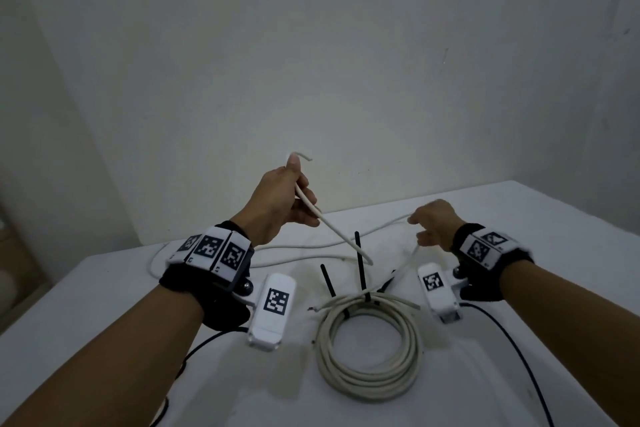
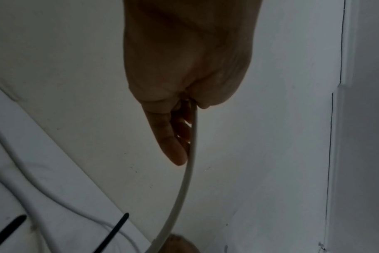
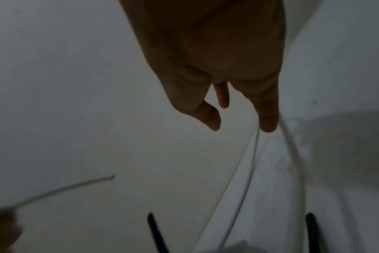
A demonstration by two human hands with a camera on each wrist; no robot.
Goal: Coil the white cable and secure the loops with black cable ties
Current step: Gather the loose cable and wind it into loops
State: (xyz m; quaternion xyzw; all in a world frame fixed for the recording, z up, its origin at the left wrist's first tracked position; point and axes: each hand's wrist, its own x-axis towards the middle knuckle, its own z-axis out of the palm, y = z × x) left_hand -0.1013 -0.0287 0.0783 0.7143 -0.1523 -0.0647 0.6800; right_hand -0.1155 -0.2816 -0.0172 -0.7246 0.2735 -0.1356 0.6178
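My left hand is raised above the table and grips the white cable near its bare free end, which sticks up past the thumb. In the left wrist view the cable runs down out of the curled fingers. My right hand is lower, at the right, with fingers curled round a bend of the same cable. A finished white coil lies on the table in front of me, bound by black cable ties whose tails stand up.
The white table meets a bare wall at the back. Loose cable snakes along the far side behind my left wrist. Thin black leads trail from the wrist cameras toward the front edge.
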